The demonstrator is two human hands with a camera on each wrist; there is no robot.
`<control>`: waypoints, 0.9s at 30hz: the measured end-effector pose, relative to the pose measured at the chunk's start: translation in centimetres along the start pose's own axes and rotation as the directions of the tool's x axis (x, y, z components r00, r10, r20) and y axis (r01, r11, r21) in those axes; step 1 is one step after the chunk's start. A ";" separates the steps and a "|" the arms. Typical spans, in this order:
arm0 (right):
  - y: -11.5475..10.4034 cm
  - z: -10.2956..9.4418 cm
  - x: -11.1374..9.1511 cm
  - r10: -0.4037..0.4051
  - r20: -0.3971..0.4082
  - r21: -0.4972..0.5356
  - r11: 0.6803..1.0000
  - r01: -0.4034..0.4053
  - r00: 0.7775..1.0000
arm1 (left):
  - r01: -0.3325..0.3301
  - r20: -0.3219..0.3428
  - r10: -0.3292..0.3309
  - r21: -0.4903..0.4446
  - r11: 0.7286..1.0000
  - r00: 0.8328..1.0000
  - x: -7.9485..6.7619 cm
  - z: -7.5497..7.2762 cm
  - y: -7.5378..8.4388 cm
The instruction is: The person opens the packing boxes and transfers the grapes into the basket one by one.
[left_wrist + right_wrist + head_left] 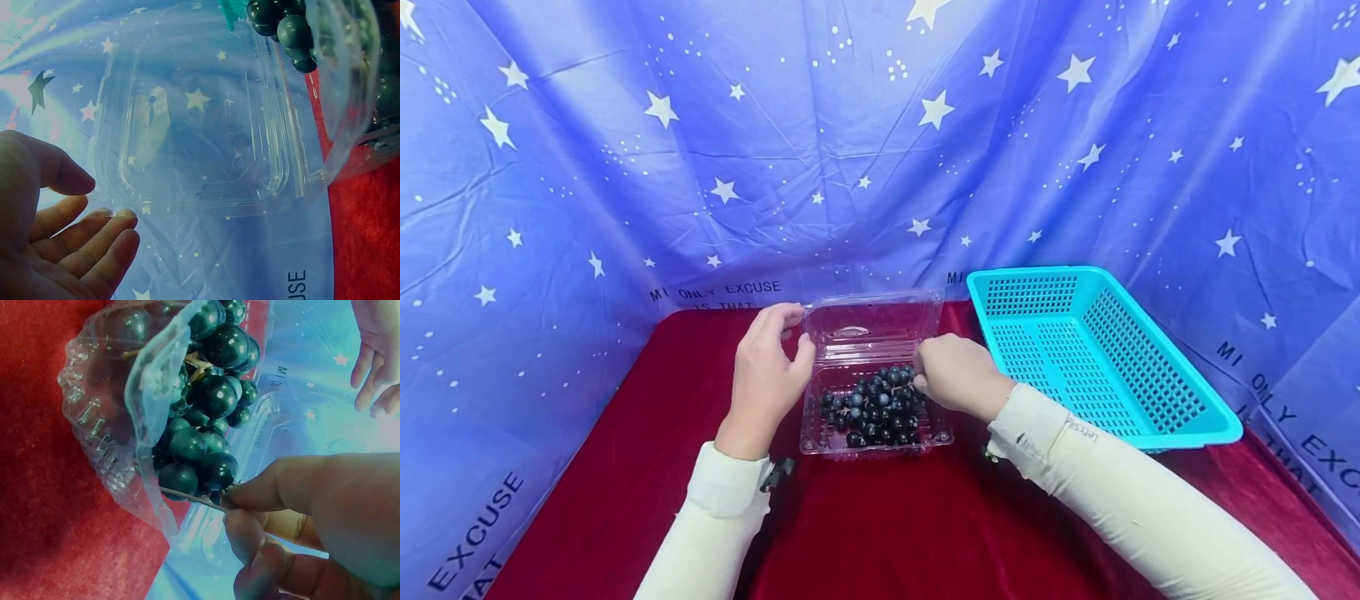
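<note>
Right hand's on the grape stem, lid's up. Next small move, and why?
Probably ease the grapes up by their stem with the right hand: it pinches the stem, they lie in the clear container, and the lid stands open with the left hand beside it.

You are in a makeshift curtained booth, the wider room unclear: a blue star-print curtain, lettered "EXCUSE", hangs along 3 edges of your red velvet-covered tabletop: left, far and right.

"MI ONLY EXCUSE IS THAT" on curtain, sleeve lettering blurred
</note>
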State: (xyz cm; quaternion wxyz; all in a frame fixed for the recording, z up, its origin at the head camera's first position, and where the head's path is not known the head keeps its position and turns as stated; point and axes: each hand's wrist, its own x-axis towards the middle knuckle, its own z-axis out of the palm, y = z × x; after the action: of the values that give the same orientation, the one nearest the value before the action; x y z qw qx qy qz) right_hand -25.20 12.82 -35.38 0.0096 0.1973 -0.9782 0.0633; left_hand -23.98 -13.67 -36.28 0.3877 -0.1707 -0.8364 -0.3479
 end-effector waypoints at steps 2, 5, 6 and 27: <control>-0.1 0.0 0.0 -0.012 -0.012 0.014 1.000 0.012 1.000 | -0.002 -0.002 0.002 -0.002 1.000 1.000 0.0 0.0 -0.1; -0.1 -0.1 -0.1 -0.030 -0.031 0.028 0.999 0.031 0.999 | -0.006 -0.006 0.006 -0.005 1.000 1.000 0.0 0.1 -0.2; -0.1 -0.2 -0.1 -0.034 -0.036 0.031 0.999 0.035 0.999 | -0.007 -0.007 0.007 -0.005 1.000 1.000 0.0 0.1 -0.2; -0.5 -1.5 -0.5 -0.069 -0.119 0.082 0.993 0.079 0.991 | -0.004 -0.009 0.004 -0.010 1.000 1.000 0.0 0.1 -0.2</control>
State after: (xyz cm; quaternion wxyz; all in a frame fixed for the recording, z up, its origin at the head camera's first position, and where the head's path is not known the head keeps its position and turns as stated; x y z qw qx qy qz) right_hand -24.60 12.78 -33.81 0.0600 0.2297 -0.9644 0.1166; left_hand -24.12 -13.71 -36.43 0.3914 -0.1728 -0.8324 -0.3521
